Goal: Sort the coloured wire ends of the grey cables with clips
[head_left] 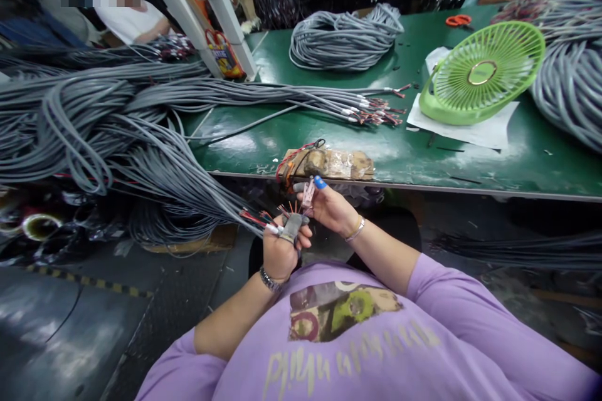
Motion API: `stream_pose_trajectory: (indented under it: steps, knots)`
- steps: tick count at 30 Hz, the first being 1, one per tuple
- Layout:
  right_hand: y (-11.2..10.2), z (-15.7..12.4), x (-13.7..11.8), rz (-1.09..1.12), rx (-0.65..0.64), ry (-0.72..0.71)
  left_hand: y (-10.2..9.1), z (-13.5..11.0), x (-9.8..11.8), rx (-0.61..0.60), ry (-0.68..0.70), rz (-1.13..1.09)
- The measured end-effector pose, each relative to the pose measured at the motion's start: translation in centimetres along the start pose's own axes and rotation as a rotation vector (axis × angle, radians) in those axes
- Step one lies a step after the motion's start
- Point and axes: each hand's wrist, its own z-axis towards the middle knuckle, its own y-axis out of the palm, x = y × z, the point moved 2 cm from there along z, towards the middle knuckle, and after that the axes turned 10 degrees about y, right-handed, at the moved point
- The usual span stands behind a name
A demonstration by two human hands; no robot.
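My left hand is closed around the end of a grey cable, just below the table's front edge. Thin coloured wires fan out from that end. A grey wrapped patch lies over the grip; whether it is tape on the thumb or part of the cable, I cannot tell. Close by on the right, my right hand pinches a small pale pink piece, its exact kind unclear, near the wire tips. A blue cover sits on one fingertip. Other grey cables run in from the left beside my left hand.
A worn wooden block sits at the edge of the green table. Behind it lie stripped cables and a cable coil. A green fan and orange-handled scissors are at right. Two people sit opposite.
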Motion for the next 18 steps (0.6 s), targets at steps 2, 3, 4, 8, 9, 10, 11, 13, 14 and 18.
stream_pose_trajectory:
  steps: [2,3,4,8,9,10,11,13,14,18]
  knots:
    - [-0.1,0.1,0.1,-0.003,0.024,-0.025,0.2,0.2,0.1,0.008,0.013,0.0]
    - [-0.1,0.2,0.2,0.0,0.027,-0.038,0.3,0.3,0.1,0.007,0.018,-0.001]
    - [-0.2,0.3,0.3,0.0,0.025,-0.052,0.4,0.3,0.1,0.006,0.02,-0.001]
    - [-0.6,0.7,0.6,-0.028,0.04,-0.093,0.7,0.7,0.0,0.026,0.013,0.011]
    - [-0.6,0.7,0.7,-0.034,0.049,-0.096,0.7,0.8,-0.1,0.035,0.012,0.015]
    - [-0.6,0.7,0.7,-0.038,0.053,-0.094,0.8,0.9,-0.2,0.041,0.011,0.016]
    - [-0.6,0.8,0.7,-0.041,0.052,-0.089,0.8,0.9,-0.2,0.042,0.013,0.017]
    - [-0.6,0.7,0.7,-0.052,0.044,-0.088,0.8,1.0,-0.4,0.028,0.019,0.025]
    - [-0.6,0.7,0.6,-0.058,0.045,-0.095,0.8,1.0,-0.5,0.017,0.023,0.036]
    - [-0.7,0.7,0.6,-0.082,0.062,-0.111,0.6,0.9,-0.9,-0.011,0.029,0.087]
